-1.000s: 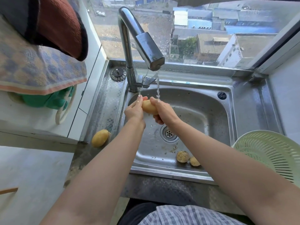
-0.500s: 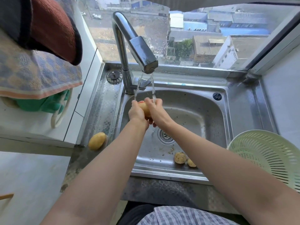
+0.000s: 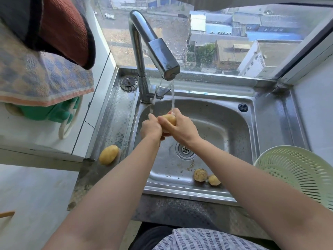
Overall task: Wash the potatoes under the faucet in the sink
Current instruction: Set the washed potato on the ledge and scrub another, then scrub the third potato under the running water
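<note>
Over a steel sink (image 3: pixel 234 112), the left hand (image 3: pixel 150 128) and right hand (image 3: pixel 182 129) both wrap one potato (image 3: pixel 169 120), held beneath the running faucet (image 3: pixel 162 56). This looks like the rinsing step. Two unwashed potatoes (image 3: pixel 200 175) lie below the right hand near the basin's front; another potato (image 3: pixel 108 154) rests left of the left hand. Next: probably turning the potato, then setting it aside.

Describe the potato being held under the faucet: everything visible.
The potato is pale yellow, smooth-skinned, wet-looking, mostly hidden. The left hand and right hand clasp it together from both sides above the sink basin. The faucet stream lands at its upper edge by the right fingers. Only its top shows.
</note>
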### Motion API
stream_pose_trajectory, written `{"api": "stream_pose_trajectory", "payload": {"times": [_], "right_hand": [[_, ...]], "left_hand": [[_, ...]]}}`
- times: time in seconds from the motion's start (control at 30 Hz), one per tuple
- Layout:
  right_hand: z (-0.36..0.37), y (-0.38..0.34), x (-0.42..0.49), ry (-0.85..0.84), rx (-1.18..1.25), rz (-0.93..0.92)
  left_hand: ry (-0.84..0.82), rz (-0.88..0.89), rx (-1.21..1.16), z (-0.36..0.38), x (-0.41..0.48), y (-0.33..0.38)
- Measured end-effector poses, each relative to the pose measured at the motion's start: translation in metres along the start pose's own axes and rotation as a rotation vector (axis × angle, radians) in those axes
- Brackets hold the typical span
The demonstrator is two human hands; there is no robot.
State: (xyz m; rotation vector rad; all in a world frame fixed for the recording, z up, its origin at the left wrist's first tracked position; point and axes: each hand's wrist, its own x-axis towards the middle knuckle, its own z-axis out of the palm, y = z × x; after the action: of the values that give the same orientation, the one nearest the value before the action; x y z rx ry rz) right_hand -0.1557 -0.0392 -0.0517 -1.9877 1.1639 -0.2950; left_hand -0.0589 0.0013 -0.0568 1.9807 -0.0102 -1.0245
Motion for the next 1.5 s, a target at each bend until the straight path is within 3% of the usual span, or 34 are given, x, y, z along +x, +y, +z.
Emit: {"api": "stream_pose_trajectory", "payload": {"times": [0.1, 0.17, 0.3, 0.4, 0.53, 0.83, 1.0, 1.17, 1.23, 1.3, 1.5], "right_hand": [[-0.004, -0.001, 0.013, -0.055, 0.283, 0.246], [-0.006, -0.001, 0.011, -0.209, 0.425, 0.429], [0.011, 0.007, -0.004, -0.494, 0.343, 0.507], [0.030, -0.003, -0.010, -0.544, 0.333, 0.445], [0.064, -0.034, -0.006, -0.436, 0.379, 0.305], [0.138, -0.073, 0.008, -0.233, 0.145, 0.077], [0.150, -0.068, 0.011, -0.285, 0.060, 0.004], [0.116, -0.048, 0.005, -0.260, 0.181, -0.021], [0.094, -0.027, 0.004, -0.244, 0.134, 0.021], [0.071, 0.002, 0.002, -0.305, 0.086, 0.129], [0.032, 0.116, -0.017, -0.463, -0.292, 0.453]], "left_hand": [[-0.029, 0.108, 0.130, -0.007, -0.002, -0.006], [0.011, 0.226, 0.338, -0.015, 0.002, -0.010], [0.160, 0.356, 0.655, -0.044, 0.001, -0.026], [0.342, 0.443, 0.806, -0.072, -0.004, -0.040], [0.479, 0.406, 0.843, -0.110, 0.000, -0.059], [0.431, 0.360, 0.818, -0.139, 0.011, -0.082], [0.460, 0.409, 0.801, -0.142, 0.011, -0.088], [0.581, 0.658, 0.809, -0.125, 0.001, -0.075], [0.469, 0.779, 0.699, -0.105, -0.006, -0.067], [0.278, 0.734, 0.629, -0.081, -0.010, -0.062], [-0.270, 0.224, 0.780, -0.006, 0.020, -0.097]]}}
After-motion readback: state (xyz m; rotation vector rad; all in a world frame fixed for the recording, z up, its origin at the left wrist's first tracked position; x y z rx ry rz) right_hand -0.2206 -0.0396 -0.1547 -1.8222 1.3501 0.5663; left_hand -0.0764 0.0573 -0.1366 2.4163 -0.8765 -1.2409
